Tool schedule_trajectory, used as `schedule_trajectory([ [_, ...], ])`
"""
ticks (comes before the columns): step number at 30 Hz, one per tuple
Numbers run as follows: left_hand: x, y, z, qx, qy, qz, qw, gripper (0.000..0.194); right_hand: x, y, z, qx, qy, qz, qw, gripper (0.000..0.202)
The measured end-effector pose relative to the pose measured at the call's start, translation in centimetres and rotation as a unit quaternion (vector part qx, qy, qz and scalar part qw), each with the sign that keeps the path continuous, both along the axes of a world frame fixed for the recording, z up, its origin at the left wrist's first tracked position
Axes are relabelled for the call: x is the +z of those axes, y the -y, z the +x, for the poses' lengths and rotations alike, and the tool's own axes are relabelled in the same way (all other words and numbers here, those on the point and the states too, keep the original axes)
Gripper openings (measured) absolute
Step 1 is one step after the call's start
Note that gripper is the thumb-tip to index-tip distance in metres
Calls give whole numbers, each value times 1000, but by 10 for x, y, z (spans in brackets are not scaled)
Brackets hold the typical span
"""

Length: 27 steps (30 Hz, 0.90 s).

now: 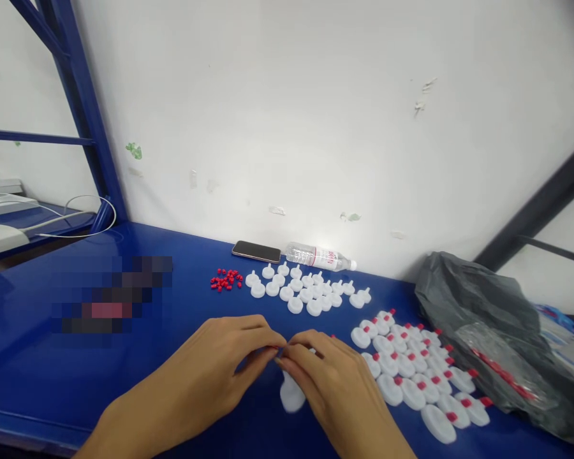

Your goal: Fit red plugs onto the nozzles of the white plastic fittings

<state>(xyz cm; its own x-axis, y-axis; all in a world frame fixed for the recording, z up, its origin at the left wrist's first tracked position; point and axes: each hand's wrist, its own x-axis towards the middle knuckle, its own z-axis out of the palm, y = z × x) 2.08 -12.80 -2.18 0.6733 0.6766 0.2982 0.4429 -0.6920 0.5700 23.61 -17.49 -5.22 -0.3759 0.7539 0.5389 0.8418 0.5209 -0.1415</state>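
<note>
My left hand (220,363) and my right hand (328,376) meet in front of me at the middle of the table. The left fingertips pinch a small red cap, of which only a sliver shows. In my right hand is a white plastic piece with a narrow spout (292,394); its rounded body hangs below the fingers and its spout end is hidden by them. Past the hands lie loose red caps (226,280) and a group of white spouted pieces without caps (314,306). To the right, white pieces with red tips (414,394) lie in rows.
A phone (256,251) and a clear plastic bottle (320,257) lie along the wall. At the right, a dark grey plastic bag (452,287) carries a clear bag with red bits (504,370). A pixelated patch covers something on the left. Blue frame posts (83,102) rise beside the table.
</note>
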Motion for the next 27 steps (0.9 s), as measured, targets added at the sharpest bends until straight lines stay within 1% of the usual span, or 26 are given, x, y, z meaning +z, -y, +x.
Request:
schedule_trajectory([
  [2,-3,-1,1,1,-18,6,1000,24,-1,0,-1,3,6,-1,1000,27],
  [6,-5,-4,2,16,-42,30,999,25,-1,-1,-7,-17,25,-12,999,17],
  [8,-5,-6,1,29,-39,38,998,26,2,-1,-7,-29,21,-33,999,16],
  [10,-4,-8,-1,39,-36,43,998,25,9,2,-3,-37,-4,-66,997,19],
  [12,-2,-9,-2,44,-37,49,997,25,19,9,6,-37,-50,-117,991,22],
  [14,-1,-9,-4,45,-35,52,997,24,28,18,17,-31,-91,-186,978,14],
  [15,-1,-9,-4,43,-34,51,997,24,31,23,23,-28,-94,-225,969,10],
  [18,0,-8,-5,41,-35,43,998,23,30,32,32,17,-51,-308,950,55],
  [19,-1,-7,-4,38,-36,40,998,23,27,32,32,33,-34,-319,947,61],
  [20,-1,-6,-4,34,-39,36,998,23,24,30,30,43,-21,-323,945,59],
  [21,-1,-5,-3,29,-40,33,998,23,21,27,27,43,-13,-318,947,53],
  [24,0,-3,-2,9,-40,24,999,24,16,16,17,15,-14,-273,962,35],
  [27,2,-1,-1,-2,-29,4,1000,24,16,9,13,-5,-26,-247,969,28],
])
